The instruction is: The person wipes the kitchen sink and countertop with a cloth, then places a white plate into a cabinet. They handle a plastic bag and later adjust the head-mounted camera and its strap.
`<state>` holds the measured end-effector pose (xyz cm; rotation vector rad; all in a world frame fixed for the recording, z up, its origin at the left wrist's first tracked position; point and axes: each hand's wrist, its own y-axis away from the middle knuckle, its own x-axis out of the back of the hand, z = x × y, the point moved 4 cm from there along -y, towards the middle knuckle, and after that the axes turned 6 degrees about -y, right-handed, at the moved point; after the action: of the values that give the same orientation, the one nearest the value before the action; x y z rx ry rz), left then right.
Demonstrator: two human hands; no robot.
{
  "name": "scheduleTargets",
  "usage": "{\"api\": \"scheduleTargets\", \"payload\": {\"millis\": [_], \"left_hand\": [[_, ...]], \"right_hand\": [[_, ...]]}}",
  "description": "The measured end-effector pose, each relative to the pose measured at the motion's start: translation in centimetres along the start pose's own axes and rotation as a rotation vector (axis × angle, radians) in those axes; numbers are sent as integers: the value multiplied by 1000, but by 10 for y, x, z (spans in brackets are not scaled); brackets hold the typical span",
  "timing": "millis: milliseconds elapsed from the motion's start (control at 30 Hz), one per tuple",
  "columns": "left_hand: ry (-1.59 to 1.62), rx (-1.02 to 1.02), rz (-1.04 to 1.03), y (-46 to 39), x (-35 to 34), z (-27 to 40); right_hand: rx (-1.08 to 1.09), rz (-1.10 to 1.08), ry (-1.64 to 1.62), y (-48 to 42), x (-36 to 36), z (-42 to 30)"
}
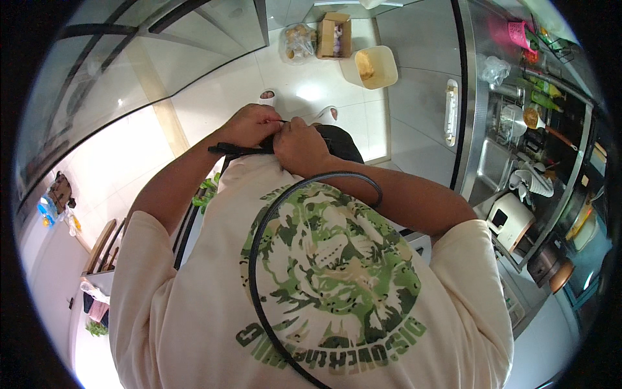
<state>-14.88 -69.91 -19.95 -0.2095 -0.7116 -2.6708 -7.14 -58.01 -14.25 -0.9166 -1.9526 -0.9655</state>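
My left hand (252,125) and my right hand (301,146) meet in front of my waist, fingertips almost touching. Between them runs a thin black cord or strip (283,121), pinched by the fingers of both hands. Under the left wrist lies a black strap or cable end (233,149). Black fabric (342,141) shows beyond the right hand. A thick black cable (256,253) loops over my printed cream T-shirt (209,311) and across the right forearm. What the cord is attached to is hidden behind the fingers.
On the tiled floor ahead stand a cream bin (384,68), an open cardboard box (326,39) and a clear plastic bag of round items (297,44). A kitchen counter (469,141) with a sink (491,158) and utensils runs along the right. A glass panel (204,44) is at upper left.
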Motion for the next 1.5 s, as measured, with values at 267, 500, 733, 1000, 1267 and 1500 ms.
{"api": "scheduleTargets", "payload": {"millis": [267,500,733,1000,1267,1500], "left_hand": [[-115,-3,-156,2,18,19],[-325,-92,-402,-11,23,49],[-409,-223,-467,-23,10,58],[-437,-176,-477,-19,-1,50],[-372,-122,-345,-16,8,68],[-422,-103,-229,-15,15,86]], "right_hand": [[-157,-234,-479,9,50,22],[-346,-352,-371,-4,54,27],[-293,-532,-912,11,41,64],[-414,-510,-1204,63,7,116],[-467,-153,-1548,74,-27,98],[-579,112,-1258,73,-25,78]]}}
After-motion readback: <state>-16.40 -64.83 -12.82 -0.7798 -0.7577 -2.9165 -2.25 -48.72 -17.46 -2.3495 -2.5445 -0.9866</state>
